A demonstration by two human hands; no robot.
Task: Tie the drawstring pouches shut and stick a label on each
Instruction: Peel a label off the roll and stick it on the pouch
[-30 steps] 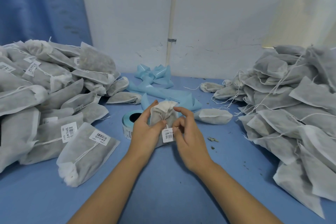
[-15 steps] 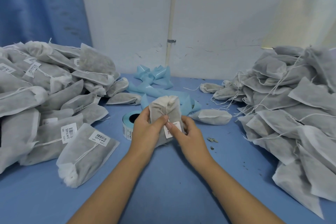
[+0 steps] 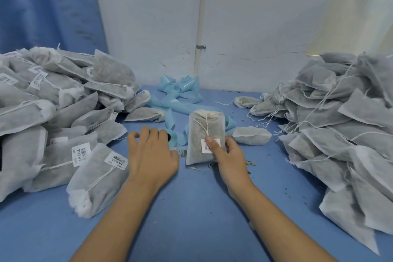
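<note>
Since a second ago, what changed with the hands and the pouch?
The left hand let go of the pouch and moved left, over the label roll. The right hand now holds the pouch alone, upright, thumb pressing its label. The labelled pile, the unlabelled pile and the blue backing strip stayed put.

Soft, cool, fairly bright light spreads evenly, seemingly from above. Right of the thin white vertical wall pipe (image 3: 201,17), a warm yellowish patch washes the pale wall (image 3: 350,17). Below the pipe, the matte blue tabletop (image 3: 191,208) carries only faint, soft-edged shadows. The pale grey fabric drawstring pouch (image 3: 205,134) under the pipe looks sharpest; the left heap of grey pouches (image 3: 42,112) and the right heap of grey pouches (image 3: 340,123) look stretched and softer, and the pipe leans with wide-angle bend
</note>
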